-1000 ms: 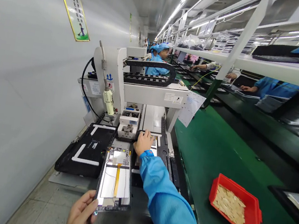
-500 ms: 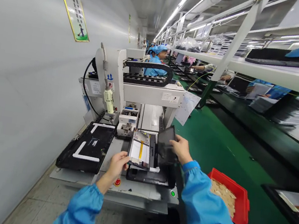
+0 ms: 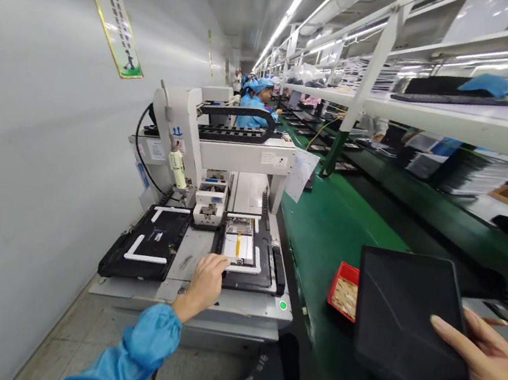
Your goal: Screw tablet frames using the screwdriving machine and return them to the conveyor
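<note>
My left hand [image 3: 206,282] is at the near left corner of an opened tablet [image 3: 244,251], fingers bent and held together at its edge. The tablet lies inside white corner guides on the right black fixture [image 3: 263,272] of a benchtop machine. Its battery, circuit parts and a yellow strip show. My right hand [image 3: 491,365], at the lower right, grips a dark flat tablet-sized panel [image 3: 408,311] by its right side, thumb on the face. The panel is held out over the green bench, its lower part in shadow.
On the left stands a second black fixture [image 3: 143,246] with white guides. Behind rises the machine's gantry [image 3: 245,155] with a screwdriver head [image 3: 177,168]. A red bin [image 3: 342,292] of tan pieces is partly behind the panel. Farther back is a person in blue [image 3: 255,103].
My right hand has carried the dark panel from the right fixture out to the right and nearer. The opened tablet, tilted in my left hand before, now lies down in the fixture. The view has shifted.
</note>
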`<state>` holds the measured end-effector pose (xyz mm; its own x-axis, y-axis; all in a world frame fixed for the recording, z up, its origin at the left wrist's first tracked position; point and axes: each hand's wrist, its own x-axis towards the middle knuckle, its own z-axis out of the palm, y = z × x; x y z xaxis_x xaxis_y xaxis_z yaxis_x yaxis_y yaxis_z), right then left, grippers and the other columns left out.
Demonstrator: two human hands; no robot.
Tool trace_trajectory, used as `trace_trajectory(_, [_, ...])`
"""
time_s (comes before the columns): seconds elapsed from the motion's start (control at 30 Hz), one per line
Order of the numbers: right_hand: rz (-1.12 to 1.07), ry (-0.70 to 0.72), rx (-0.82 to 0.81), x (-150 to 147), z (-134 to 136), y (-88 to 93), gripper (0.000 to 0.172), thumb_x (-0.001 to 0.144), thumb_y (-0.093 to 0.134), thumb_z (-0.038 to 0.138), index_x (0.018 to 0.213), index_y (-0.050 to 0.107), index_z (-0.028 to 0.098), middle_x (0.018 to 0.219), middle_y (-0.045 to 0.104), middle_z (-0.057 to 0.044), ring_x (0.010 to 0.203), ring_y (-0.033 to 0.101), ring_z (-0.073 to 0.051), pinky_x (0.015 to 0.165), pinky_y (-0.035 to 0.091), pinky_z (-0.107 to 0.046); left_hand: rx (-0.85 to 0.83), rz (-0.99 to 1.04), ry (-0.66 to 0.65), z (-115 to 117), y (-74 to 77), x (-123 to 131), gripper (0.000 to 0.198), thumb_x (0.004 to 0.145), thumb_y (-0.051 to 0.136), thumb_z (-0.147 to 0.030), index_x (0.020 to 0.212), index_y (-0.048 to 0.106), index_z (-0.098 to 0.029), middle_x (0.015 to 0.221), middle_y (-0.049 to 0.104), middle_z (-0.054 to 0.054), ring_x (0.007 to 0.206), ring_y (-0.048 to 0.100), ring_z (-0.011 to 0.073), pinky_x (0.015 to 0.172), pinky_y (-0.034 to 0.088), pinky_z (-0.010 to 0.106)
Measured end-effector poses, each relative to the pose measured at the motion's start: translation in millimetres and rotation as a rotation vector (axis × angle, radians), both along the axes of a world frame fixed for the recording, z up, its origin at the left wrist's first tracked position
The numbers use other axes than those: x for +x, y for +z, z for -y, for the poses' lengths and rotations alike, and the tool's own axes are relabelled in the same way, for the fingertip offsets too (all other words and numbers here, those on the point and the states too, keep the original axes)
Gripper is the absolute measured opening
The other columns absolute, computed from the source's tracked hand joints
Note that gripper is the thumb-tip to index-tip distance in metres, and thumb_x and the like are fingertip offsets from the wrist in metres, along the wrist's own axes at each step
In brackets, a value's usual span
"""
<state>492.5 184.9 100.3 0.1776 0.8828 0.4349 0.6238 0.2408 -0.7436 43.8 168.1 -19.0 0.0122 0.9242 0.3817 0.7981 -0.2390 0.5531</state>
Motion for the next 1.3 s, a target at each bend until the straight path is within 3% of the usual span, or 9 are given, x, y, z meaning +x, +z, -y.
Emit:
trace_trajectory(0.17, [-0.001,-0.205,-0.286,51.5,80.7,-17.6,0.055,0.081,0.07,0.051,0.132,0.063,0.032,0.072,0.075,-0.004,0.048,0.065,-0.027,0.043,0.055,-0.042,-0.058,-0.057,-0.402,39.7,-23.7,88.1,0.035,0.087,0.041,-0.003,0.109,0.065,-0.017,0.115,0.068,0.01,0.109,0.058,0.0224,0.099,0.046,0.037])
trace_trajectory(0.27, [0.246,-0.205,-0.305,72.1,122.7,-34.8,0.055,0.081,0.067,0.048,0.133,0.063,0.029,0.052,0.065,-0.003,0.038,0.057,-0.025,0.04,0.05,-0.04,-0.24,-0.259,-0.427,29.2,-34.0,133.9,0.046,0.082,0.045,-0.003,0.124,0.059,-0.016,0.137,0.059,0.012,0.126,0.051,0.0248,0.108,0.04,0.037])
trace_trajectory(0.37, [0.407,-0.219,-0.212,76.7,166.0,-43.2,0.048,0.084,0.058,0.038,0.13,0.064,0.025,0.094,0.077,-0.01,0.077,0.073,-0.03,0.063,0.059,-0.041,-0.344,-0.365,-0.405,16.5,-38.3,152.2,0.053,0.079,0.045,0.0,0.13,0.054,-0.011,0.131,0.06,0.019,0.122,0.055,0.0289,0.103,0.043,0.042])
trace_trajectory(0.53, [0.402,-0.276,-0.281,56.3,214.8,-44.0,0.053,0.085,0.043,0.014,0.136,0.056,0.017,0.132,0.064,-0.01,0.121,0.061,-0.025,0.104,0.049,-0.042,-0.373,-0.43,-0.292,8.1,-50.6,159.7,0.035,0.083,0.04,-0.005,0.109,0.063,-0.01,0.106,0.066,0.021,0.109,0.06,0.0362,0.093,0.046,0.053])
trace_trajectory(0.63, [0.358,-0.363,-0.336,42.8,217.3,-51.6,0.054,0.084,0.043,0.01,0.137,0.054,0.013,0.131,0.063,-0.014,0.121,0.06,-0.025,0.105,0.047,-0.041,-0.357,0.068,-0.462,38.4,-45.1,196.5,0.032,0.087,0.051,-0.026,0.114,0.064,-0.014,0.12,0.064,0.019,0.12,0.055,0.0362,0.105,0.04,0.052])
trace_trajectory(0.73, [0.443,-0.368,-0.351,52.2,211.3,-61.8,0.047,0.09,0.046,0.015,0.136,0.054,0.018,0.129,0.064,-0.011,0.116,0.062,-0.021,0.1,0.049,-0.034,-0.974,0.798,-0.772,102.7,-27.0,253.2,0.05,0.083,0.064,-0.051,0.122,0.063,-0.019,0.123,0.067,0.017,0.113,0.063,0.0353,0.097,0.049,0.049])
trace_trajectory(0.83, [0.593,-0.453,-0.419,115.4,216.5,-68.6,0.04,0.095,0.047,0.019,0.133,0.057,0.022,0.128,0.065,-0.008,0.114,0.062,-0.019,0.099,0.047,-0.031,-1.458,1.194,-0.774,150.0,-19.8,298.7,0.062,0.076,0.075,-0.051,0.127,0.061,-0.019,0.124,0.067,0.018,0.112,0.065,0.0358,0.093,0.052,0.049])
trace_trajectory(1.03, [0.695,-0.698,-0.588,295.0,287.4,-80.8,0.039,0.085,0.065,0.019,0.123,0.062,0.011,0.12,0.065,-0.021,0.112,0.061,-0.03,0.102,0.042,-0.045,-1.27,1.177,-0.373,145.3,-41.6,304.8,0.099,0.047,0.093,-0.026,0.137,0.052,-0.02,0.102,0.077,0.01,0.096,0.072,0.0338,0.082,0.057,0.038])
trace_trajectory(1.3, [0.864,-0.63,-0.581,333.8,316.7,-112.5,0.041,0.09,0.058,0.016,0.131,0.057,0.017,0.146,0.049,-0.016,0.136,0.044,-0.028,0.113,0.031,-0.045,-1.346,1.092,-0.481,125.6,3.0,350.0,0.101,0.051,0.089,-0.026,0.142,0.047,-0.022,0.112,0.075,0.012,0.105,0.069,0.0399,0.087,0.058,0.044])
